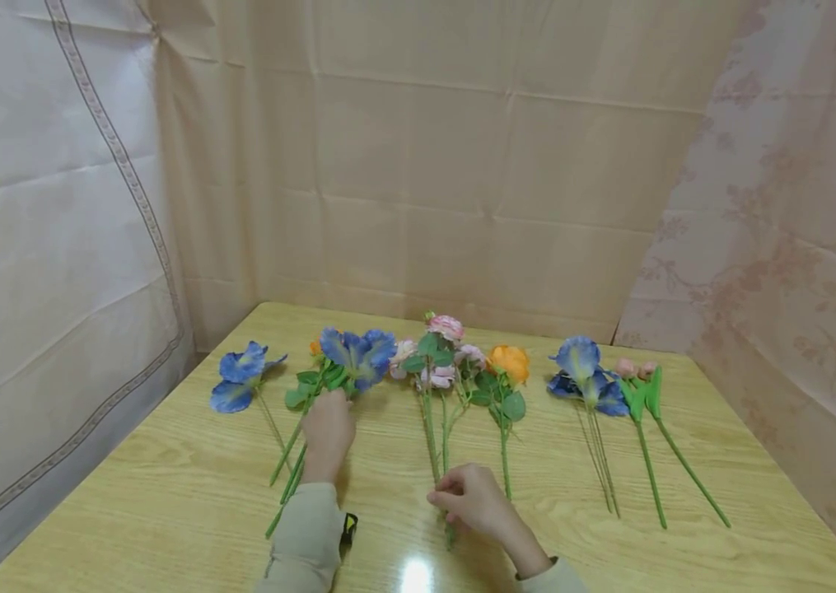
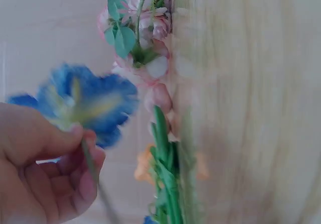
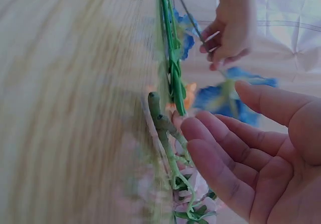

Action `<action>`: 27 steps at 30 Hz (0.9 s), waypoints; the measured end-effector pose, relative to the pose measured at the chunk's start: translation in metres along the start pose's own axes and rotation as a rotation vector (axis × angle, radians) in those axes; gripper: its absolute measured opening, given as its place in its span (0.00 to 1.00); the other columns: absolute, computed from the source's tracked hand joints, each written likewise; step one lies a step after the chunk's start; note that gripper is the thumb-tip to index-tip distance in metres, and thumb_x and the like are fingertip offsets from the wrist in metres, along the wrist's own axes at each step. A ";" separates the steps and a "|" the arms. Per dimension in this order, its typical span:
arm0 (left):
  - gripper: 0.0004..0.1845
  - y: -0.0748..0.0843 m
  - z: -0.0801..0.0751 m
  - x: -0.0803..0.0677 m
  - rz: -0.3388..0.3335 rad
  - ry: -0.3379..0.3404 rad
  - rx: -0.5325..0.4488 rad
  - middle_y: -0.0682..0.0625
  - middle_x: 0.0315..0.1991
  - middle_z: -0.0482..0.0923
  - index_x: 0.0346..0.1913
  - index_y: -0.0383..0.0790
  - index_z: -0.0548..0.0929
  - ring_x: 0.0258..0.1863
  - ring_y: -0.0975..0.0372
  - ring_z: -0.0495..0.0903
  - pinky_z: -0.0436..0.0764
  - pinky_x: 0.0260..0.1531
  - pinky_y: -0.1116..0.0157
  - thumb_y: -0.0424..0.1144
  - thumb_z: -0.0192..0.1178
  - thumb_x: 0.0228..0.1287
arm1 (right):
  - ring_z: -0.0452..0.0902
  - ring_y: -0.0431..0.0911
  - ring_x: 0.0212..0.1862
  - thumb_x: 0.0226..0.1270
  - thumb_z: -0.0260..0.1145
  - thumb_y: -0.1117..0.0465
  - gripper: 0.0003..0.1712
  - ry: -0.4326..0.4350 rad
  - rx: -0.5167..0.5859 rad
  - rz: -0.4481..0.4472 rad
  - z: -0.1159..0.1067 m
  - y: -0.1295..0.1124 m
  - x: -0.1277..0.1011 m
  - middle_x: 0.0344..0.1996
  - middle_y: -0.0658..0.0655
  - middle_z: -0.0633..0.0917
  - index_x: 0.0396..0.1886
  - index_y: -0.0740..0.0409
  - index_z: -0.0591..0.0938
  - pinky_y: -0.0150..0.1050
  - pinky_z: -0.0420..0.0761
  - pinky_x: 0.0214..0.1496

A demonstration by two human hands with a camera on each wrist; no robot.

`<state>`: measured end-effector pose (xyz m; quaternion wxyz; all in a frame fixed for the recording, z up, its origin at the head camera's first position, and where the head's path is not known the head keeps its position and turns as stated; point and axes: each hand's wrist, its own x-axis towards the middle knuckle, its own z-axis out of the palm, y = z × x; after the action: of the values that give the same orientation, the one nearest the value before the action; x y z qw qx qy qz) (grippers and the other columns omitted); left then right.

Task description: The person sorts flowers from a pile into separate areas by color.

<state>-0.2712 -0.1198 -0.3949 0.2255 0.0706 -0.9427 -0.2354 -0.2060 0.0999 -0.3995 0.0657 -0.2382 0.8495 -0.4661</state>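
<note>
My left hand (image 1: 329, 428) pinches the thin stem of a blue artificial flower (image 1: 360, 358) just below its bloom. In the left wrist view that bloom (image 2: 90, 101) is raised off the table, beside the thumb. Under this hand lie green stems (image 1: 290, 482) with leaves and an orange flower (image 1: 315, 347), partly hidden. My right hand (image 1: 477, 498) is over the lower stems of the pink flowers (image 1: 447, 328). Its fingers are loosely bent in the right wrist view, the thumb apart, holding nothing. Whether its fingertips touch the stems (image 3: 165, 128) I cannot tell.
Blue flowers (image 1: 238, 379) lie at the left on the wooden table (image 1: 165, 502). An orange flower (image 1: 508, 362) is right of the pink ones. Farther right lie more blue flowers (image 1: 582, 371) and two green-leaved stems (image 1: 651, 461) with pinkish heads. Cloth sheets (image 1: 462, 165) hang behind.
</note>
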 end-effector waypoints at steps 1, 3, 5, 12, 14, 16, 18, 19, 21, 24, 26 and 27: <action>0.05 0.003 -0.001 -0.002 -0.003 -0.014 -0.046 0.40 0.28 0.79 0.30 0.32 0.81 0.26 0.49 0.78 0.76 0.22 0.55 0.31 0.59 0.56 | 0.76 0.45 0.18 0.57 0.64 0.63 0.10 0.008 -0.013 -0.006 0.000 0.000 0.000 0.19 0.55 0.80 0.31 0.69 0.80 0.30 0.72 0.16; 0.05 0.010 -0.004 -0.006 0.012 -0.068 -0.152 0.42 0.29 0.80 0.32 0.32 0.82 0.27 0.52 0.78 0.76 0.24 0.58 0.32 0.59 0.56 | 0.75 0.44 0.21 0.57 0.64 0.63 0.12 0.034 -0.038 -0.024 -0.001 0.000 0.000 0.21 0.55 0.81 0.33 0.71 0.79 0.30 0.73 0.20; 0.06 0.018 -0.006 -0.010 0.038 -0.155 -0.294 0.43 0.27 0.80 0.33 0.30 0.82 0.25 0.56 0.78 0.76 0.23 0.61 0.31 0.58 0.57 | 0.75 0.43 0.24 0.57 0.63 0.63 0.15 0.064 -0.065 -0.048 -0.001 -0.001 0.001 0.23 0.55 0.81 0.37 0.74 0.78 0.31 0.74 0.24; 0.05 0.046 -0.011 -0.018 0.190 -0.441 -0.785 0.42 0.18 0.75 0.30 0.26 0.78 0.16 0.61 0.73 0.75 0.17 0.64 0.26 0.55 0.59 | 0.78 0.53 0.32 0.62 0.59 0.63 0.20 0.039 0.017 -0.085 -0.002 -0.001 0.002 0.31 0.64 0.81 0.45 0.79 0.73 0.36 0.78 0.30; 0.05 0.052 -0.010 -0.020 0.215 -0.493 -0.871 0.39 0.19 0.75 0.31 0.25 0.78 0.17 0.60 0.74 0.77 0.19 0.62 0.25 0.53 0.59 | 0.78 0.56 0.33 0.63 0.57 0.64 0.20 0.007 0.102 -0.089 -0.001 0.000 0.002 0.33 0.67 0.80 0.46 0.80 0.71 0.38 0.79 0.31; 0.05 0.057 -0.008 -0.022 0.241 -0.523 -0.920 0.37 0.22 0.75 0.33 0.23 0.78 0.19 0.58 0.75 0.77 0.19 0.60 0.23 0.52 0.59 | 0.78 0.58 0.33 0.63 0.57 0.67 0.19 -0.005 0.178 -0.090 -0.002 0.000 0.002 0.33 0.69 0.80 0.47 0.81 0.70 0.38 0.79 0.30; 0.05 0.061 -0.007 -0.023 0.255 -0.545 -0.952 0.35 0.23 0.76 0.34 0.22 0.77 0.19 0.58 0.76 0.78 0.21 0.57 0.23 0.52 0.59 | 0.78 0.59 0.33 0.62 0.57 0.70 0.17 0.015 0.204 -0.109 -0.004 -0.001 0.001 0.31 0.69 0.80 0.45 0.81 0.71 0.38 0.79 0.30; 0.05 0.063 -0.008 -0.024 0.259 -0.550 -0.959 0.35 0.23 0.76 0.34 0.22 0.77 0.20 0.57 0.76 0.78 0.21 0.56 0.23 0.51 0.60 | 0.78 0.59 0.32 0.61 0.57 0.71 0.16 0.029 0.217 -0.114 -0.005 -0.001 0.001 0.30 0.69 0.80 0.44 0.82 0.71 0.37 0.79 0.29; 0.05 0.067 -0.008 -0.026 0.259 -0.563 -0.976 0.35 0.24 0.76 0.34 0.22 0.77 0.21 0.56 0.77 0.78 0.22 0.54 0.23 0.52 0.60 | 0.79 0.58 0.30 0.59 0.58 0.74 0.13 0.065 0.221 -0.118 -0.007 -0.002 0.001 0.28 0.69 0.80 0.41 0.82 0.72 0.36 0.79 0.29; 0.06 0.069 -0.008 -0.028 0.247 -0.573 -0.968 0.37 0.24 0.77 0.36 0.23 0.77 0.22 0.53 0.78 0.78 0.23 0.55 0.26 0.53 0.60 | 0.79 0.56 0.26 0.58 0.59 0.75 0.10 0.089 0.219 -0.089 -0.011 -0.002 -0.001 0.24 0.66 0.80 0.37 0.81 0.73 0.36 0.79 0.27; 0.08 0.067 -0.009 -0.028 0.239 -0.572 -0.930 0.38 0.24 0.77 0.38 0.23 0.77 0.23 0.51 0.78 0.78 0.22 0.58 0.28 0.54 0.60 | 0.79 0.55 0.24 0.57 0.59 0.76 0.07 0.107 0.206 -0.053 -0.013 -0.001 -0.002 0.23 0.64 0.79 0.34 0.79 0.74 0.37 0.79 0.25; 0.08 0.065 -0.009 -0.028 0.236 -0.567 -0.899 0.38 0.25 0.78 0.38 0.24 0.78 0.24 0.50 0.78 0.78 0.22 0.59 0.29 0.55 0.60 | 0.79 0.54 0.24 0.56 0.59 0.76 0.07 0.121 0.197 -0.031 -0.015 -0.001 -0.003 0.22 0.62 0.79 0.33 0.78 0.75 0.36 0.79 0.24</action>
<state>-0.2443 -0.0595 -0.3680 -0.0045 -0.2053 -0.7745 -0.5983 -0.2082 0.1123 -0.3906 0.0303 -0.2153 0.7983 -0.5616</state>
